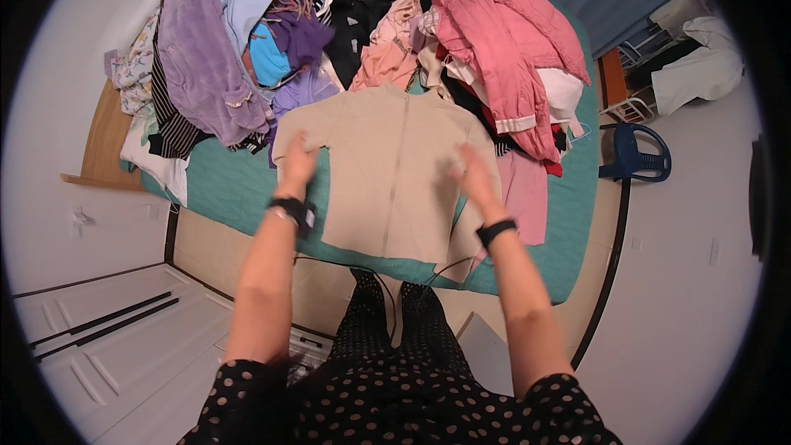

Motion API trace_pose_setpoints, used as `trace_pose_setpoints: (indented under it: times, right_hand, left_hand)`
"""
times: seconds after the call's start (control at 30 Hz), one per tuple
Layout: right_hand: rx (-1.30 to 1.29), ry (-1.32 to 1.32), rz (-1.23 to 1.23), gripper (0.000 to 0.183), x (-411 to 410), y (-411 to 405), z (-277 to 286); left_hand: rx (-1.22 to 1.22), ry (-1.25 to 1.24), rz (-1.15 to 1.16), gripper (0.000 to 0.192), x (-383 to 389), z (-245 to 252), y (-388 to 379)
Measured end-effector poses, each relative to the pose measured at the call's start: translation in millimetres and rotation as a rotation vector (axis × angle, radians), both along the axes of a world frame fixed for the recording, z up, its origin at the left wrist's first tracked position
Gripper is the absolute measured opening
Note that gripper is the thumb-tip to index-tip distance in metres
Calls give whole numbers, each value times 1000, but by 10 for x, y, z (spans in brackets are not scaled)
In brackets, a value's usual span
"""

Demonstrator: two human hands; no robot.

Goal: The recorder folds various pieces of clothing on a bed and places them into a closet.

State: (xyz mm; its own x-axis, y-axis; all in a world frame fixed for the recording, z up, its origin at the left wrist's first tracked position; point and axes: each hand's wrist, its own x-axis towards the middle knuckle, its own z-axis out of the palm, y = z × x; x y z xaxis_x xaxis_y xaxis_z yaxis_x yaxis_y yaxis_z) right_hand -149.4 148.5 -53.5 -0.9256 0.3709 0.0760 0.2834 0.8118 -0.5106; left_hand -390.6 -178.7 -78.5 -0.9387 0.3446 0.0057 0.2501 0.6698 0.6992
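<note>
A beige zip-front jacket point(371, 179) lies spread out on a bed with a green sheet point(228, 188), its collar pointing away from me and its zip closed. My left hand point(298, 164) is over the sleeve on the left, fingers near the cuff part. Over the right side of the jacket, close to the other sleeve, is my right hand point(474, 176), blurred by motion. Neither hand plainly grips the cloth; whether the fingers touch it is unclear. Pink fabric point(525, 198) lies partly under the right sleeve.
Heaped clothes lie behind the jacket, among them a purple fleece garment point(204, 68), a purple cloth point(303, 37) and a pink quilted jacket point(494, 43). A blue plastic chair point(642, 153) stands right of the bed. Thin dark cables hang before my legs.
</note>
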Motion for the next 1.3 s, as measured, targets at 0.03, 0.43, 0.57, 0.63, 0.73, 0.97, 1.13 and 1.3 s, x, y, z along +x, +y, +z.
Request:
trace_pose_setpoints:
  times: [0.03,0.43,0.57,0.63,0.73,0.97,1.13,1.3]
  right_hand:
    - [37,-83,35,54,289,-257,-270]
    - [-626,-761,-239,13,3214,-1735,-1305]
    - [-686,-206,-540,19,2428,-1661,-1325]
    - [-469,-68,-633,17,2090,-1449,-1358]
    - [-327,64,-675,26,1682,-1292,-1646]
    - [-708,-174,-714,51,1672,-1116,-1797]
    - [-1190,-110,-746,27,1937,-1256,-1640]
    - [-1331,-39,-1172,21,2523,-1454,-1810]
  left_hand:
    - [-31,-18,-55,50,389,-193,118]
    - [-259,-386,-53,66,1952,-1699,-1194]
    - [-126,-680,102,66,1695,-1949,-1306]
    - [-121,-862,251,67,1680,-1859,-1013]
    - [-231,-748,243,48,1439,-2004,-1138]
    - [12,-663,169,26,1481,-1723,-1175]
    - [189,-803,241,23,1763,-1112,-1245]
    - [-88,-1048,256,35,1987,-1209,-1473]
